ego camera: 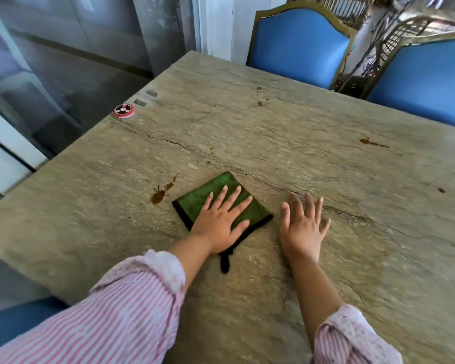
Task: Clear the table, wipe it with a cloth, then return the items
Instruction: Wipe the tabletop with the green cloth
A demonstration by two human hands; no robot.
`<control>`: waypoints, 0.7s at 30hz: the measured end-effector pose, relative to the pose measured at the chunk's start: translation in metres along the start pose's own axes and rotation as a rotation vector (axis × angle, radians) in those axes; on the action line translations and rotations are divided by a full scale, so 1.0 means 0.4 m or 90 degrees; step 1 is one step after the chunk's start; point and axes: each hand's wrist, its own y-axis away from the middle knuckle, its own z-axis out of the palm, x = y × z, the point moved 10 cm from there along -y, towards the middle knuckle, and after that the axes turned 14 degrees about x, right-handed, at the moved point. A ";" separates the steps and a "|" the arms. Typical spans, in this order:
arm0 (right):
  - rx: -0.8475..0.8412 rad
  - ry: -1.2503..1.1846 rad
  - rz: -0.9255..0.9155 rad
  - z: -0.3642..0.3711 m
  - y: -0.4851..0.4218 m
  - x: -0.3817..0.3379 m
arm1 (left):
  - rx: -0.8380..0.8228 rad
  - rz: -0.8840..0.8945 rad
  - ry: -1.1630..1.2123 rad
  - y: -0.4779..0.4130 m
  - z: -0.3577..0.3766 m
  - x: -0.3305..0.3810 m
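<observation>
Cloth point(216, 195), green, folded to a rough square with black-bound edging; lies flat on the table, nearer the near edge than the far one, roughly midway between the left and right edges. One black strip of edging trails from its near corner toward the near edge.

Left hand point(221, 223): palm down on the near half of the cloth, fingers spread and extended, pressing flat rather than gripping. Sleeve point(121, 311) pink-and-white striped, rolled at the forearm.

Right hand point(302, 227): palm down on bare tabletop just to the right of the cloth, fingers splayed, not touching the cloth, holding nothing. Slightly blurred. Matching striped cuff at the near edge of the view.

Table point(326, 127): weathered, stone-like top, tan-grey, with a long dark crack running from the left side across toward the right edge.

Brown spill point(159, 194): splattered stain just to the left of the cloth, apart from it. Further brown spots: a small cluster point(260, 97) toward the far edge, a streak point(372, 143) toward the right edge, one dot point(441, 190) at the right edge.

Round red-and-white disc point(124, 111): sits at the left edge near the far left corner; markings too small to read.

Blue upholstered chairs: one point(300, 46) at the far edge, a second point(426, 80) beside the far right corner.
</observation>
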 end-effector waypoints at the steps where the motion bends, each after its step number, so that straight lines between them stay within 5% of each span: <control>1: 0.001 0.000 0.000 0.001 0.000 0.001 | 0.001 -0.045 -0.003 -0.022 0.002 -0.012; 7: -0.004 0.012 -0.002 0.001 0.000 0.005 | 0.013 -0.146 0.030 0.079 0.000 -0.027; 13: 0.012 0.011 0.067 -0.005 -0.003 -0.004 | 0.065 -0.346 -0.026 0.244 -0.081 -0.326; 21: -0.074 0.011 -0.096 0.131 0.045 -0.248 | 0.087 -0.537 -0.031 0.257 -0.112 -0.516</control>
